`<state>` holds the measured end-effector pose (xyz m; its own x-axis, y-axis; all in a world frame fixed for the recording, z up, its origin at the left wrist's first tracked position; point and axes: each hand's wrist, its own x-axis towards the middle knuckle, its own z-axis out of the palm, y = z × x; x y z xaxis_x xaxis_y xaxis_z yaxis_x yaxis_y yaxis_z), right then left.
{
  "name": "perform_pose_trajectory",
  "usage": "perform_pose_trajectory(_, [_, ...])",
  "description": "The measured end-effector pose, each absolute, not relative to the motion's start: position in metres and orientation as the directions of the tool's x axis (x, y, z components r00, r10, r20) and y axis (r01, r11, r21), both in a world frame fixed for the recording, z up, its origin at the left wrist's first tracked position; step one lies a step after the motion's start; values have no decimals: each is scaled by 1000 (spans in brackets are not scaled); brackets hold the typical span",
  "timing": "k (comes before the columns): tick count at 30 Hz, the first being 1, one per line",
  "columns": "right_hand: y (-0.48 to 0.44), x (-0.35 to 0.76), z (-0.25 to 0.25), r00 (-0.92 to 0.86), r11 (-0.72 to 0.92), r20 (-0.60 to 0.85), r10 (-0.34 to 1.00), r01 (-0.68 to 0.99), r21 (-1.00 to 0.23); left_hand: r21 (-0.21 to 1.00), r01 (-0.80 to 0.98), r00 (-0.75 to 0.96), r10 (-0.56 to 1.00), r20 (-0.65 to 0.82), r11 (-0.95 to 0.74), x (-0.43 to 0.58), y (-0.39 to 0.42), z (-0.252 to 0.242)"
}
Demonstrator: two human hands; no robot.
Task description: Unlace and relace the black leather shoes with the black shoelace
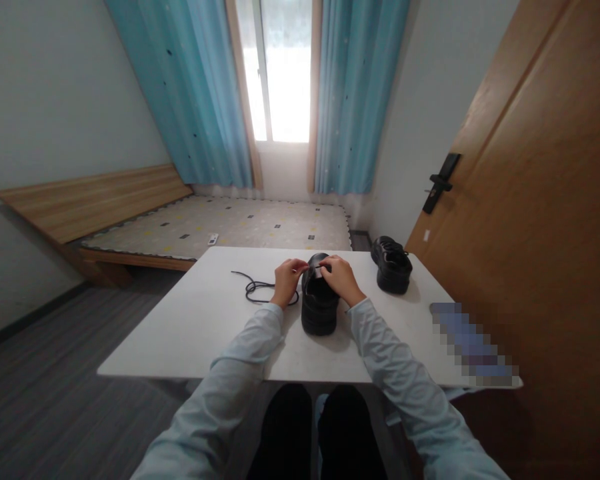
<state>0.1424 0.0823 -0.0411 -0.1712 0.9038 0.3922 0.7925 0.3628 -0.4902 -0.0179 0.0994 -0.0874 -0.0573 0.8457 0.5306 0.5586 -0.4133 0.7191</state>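
A black lace-up shoe [319, 317] stands on the white table in front of me, its heel toward me and its opening facing up. Over its tongue, both hands work close together. My left hand [287, 279] is closed in a pinch at the left lacing edge. My right hand [342, 279] pinches from the right, and a short dark piece of shoelace shows between the fingertips. The long loose part of the black shoelace [254, 288] lies in loops on the table to the left and passes by my left wrist. My fingers partly hide the eyelets.
A second black shoe [393, 272] stands at the table's back right. At the right edge lies a blurred-out bluish object [473, 343]. Beyond the white table [190, 333] is a bed [260, 223] with a small white item [213, 239]. A wooden door [540, 200] borders the right side.
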Motion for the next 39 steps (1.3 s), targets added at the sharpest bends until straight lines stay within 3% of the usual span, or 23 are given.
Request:
perform_pose_trajectory(6, [97,142,-17,-253,313,195,948,859,-406,738,545,-74,854,515,-398,-17,99,-88])
perform_pose_trajectory(13, [108,134,-12,-247,276,125,961,880,-386,754,538,-91,863,497,-378,-16,97,-87])
perform_pose_trajectory(20, [105,125,-12,-204,238,139,969,924,-298,790,500,-124,874,470,-354,-13,95,-85])
perform_pose_trajectory(26, [104,124,-14,-180,222,165,970,931,-290,791,418,-82,849,523,-447,-11,96,-86])
perform_pose_trajectory(32, [103,122,-16,-185,220,173,967,951,-216,795,423,-35,869,494,-435,-10,97,-85])
perform_pose_trajectory(39, [104,127,-14,-230,265,178,957,942,-204,684,497,127,825,551,-534,-10,97,-82])
